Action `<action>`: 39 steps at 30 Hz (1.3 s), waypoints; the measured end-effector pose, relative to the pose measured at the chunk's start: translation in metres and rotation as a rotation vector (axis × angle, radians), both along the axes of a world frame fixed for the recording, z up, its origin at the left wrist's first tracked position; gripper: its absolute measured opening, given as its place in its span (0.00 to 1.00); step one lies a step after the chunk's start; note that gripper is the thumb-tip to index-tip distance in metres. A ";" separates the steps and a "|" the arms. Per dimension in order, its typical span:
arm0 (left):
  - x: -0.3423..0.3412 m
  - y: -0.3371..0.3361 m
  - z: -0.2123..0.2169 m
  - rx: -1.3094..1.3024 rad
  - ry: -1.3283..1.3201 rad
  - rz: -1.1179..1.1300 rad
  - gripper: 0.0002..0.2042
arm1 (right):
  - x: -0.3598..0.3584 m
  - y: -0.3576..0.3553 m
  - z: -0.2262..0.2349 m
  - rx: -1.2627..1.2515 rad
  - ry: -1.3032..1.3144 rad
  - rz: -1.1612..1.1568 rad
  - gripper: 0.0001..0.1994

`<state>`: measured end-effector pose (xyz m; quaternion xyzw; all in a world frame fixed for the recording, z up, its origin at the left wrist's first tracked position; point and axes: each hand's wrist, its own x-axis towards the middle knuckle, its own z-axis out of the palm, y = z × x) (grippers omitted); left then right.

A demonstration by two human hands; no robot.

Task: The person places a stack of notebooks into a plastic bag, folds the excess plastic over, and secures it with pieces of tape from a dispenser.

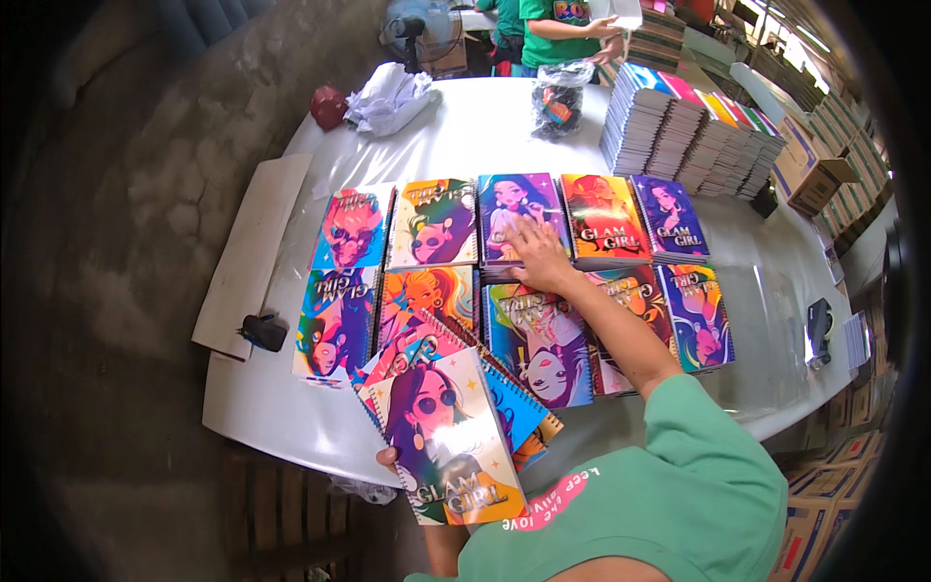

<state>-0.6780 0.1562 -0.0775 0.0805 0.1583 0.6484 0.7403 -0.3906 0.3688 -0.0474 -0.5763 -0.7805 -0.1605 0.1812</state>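
Note:
My left hand (388, 458), mostly hidden, grips several spiral notebooks (456, 417) fanned out in front of me at the near table edge. The top one has a cream cover with a long-haired figure in sunglasses; blue, orange and pink covers show beneath. My right hand (533, 252) lies with its fingers stretched out on a purple spiral notebook (499, 194) in the middle of the far row. Around it, bright illustrated notebooks are laid in two rows, among them an orange-red one (601, 209) and a dark purple one (669, 215). My right forearm covers part of the near row.
Tall notebook stacks (669, 126) stand at the table's far right. A clear bag with dark contents (557, 102), a white plastic bundle (388, 97) and a dark red object (329, 107) lie at the far side. A black object (262, 332) rests at left. Another person (562, 39) stands beyond.

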 end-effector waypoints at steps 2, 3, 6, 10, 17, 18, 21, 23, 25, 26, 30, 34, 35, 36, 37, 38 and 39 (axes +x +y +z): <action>0.003 0.000 0.000 0.001 0.007 -0.012 0.37 | 0.018 0.007 -0.007 -0.113 -0.109 0.108 0.21; 0.002 0.001 0.000 -0.003 0.013 -0.002 0.37 | 0.009 0.000 0.001 -0.218 0.231 0.132 0.20; 0.005 -0.003 -0.002 -0.012 0.018 0.005 0.37 | 0.015 -0.038 0.069 -0.227 1.265 0.413 0.08; 0.027 0.008 -0.004 -0.020 0.019 -0.047 0.36 | 0.029 -0.068 0.107 -0.401 1.201 1.061 0.11; 0.062 -0.001 -0.009 -0.051 0.037 -0.114 0.36 | 0.098 -0.032 0.061 -0.327 0.426 0.227 0.27; 0.065 -0.003 -0.008 -0.050 0.051 -0.117 0.36 | 0.117 -0.032 0.042 -0.376 0.254 -0.036 0.29; 0.078 0.002 -0.005 -0.040 0.049 -0.150 0.36 | 0.162 -0.040 -0.021 -0.139 0.073 0.020 0.22; 0.082 0.004 0.000 -0.033 0.056 -0.148 0.36 | 0.133 -0.060 0.020 0.044 0.517 0.009 0.16; 0.089 0.009 0.002 -0.012 0.059 -0.158 0.36 | 0.107 -0.088 0.082 0.352 0.535 0.075 0.16; 0.093 0.010 0.005 -0.011 0.070 -0.149 0.36 | 0.095 -0.107 0.103 0.411 0.365 0.160 0.17; 0.125 0.020 0.002 -0.018 0.052 -0.245 0.36 | 0.028 -0.231 0.140 0.019 0.097 0.395 0.15; 0.154 0.013 -0.005 -0.033 0.055 -0.296 0.36 | 0.077 -0.206 0.125 -0.223 0.150 0.493 0.15; 0.161 0.008 -0.006 -0.038 0.058 -0.298 0.36 | 0.108 -0.178 0.108 -0.134 0.328 0.248 0.13; 0.168 0.006 -0.007 -0.041 0.065 -0.303 0.36 | 0.156 -0.144 0.100 -0.001 0.243 0.162 0.14; 0.176 0.001 -0.007 -0.049 0.066 -0.307 0.36 | 0.190 -0.124 0.112 -0.043 0.426 0.051 0.20; 0.189 0.000 -0.005 -0.047 0.062 -0.342 0.36 | 0.246 -0.108 0.071 -0.088 0.321 -0.160 0.30; 0.196 -0.002 -0.003 -0.052 0.069 -0.342 0.36 | 0.273 -0.103 0.051 -0.281 0.273 -0.312 0.39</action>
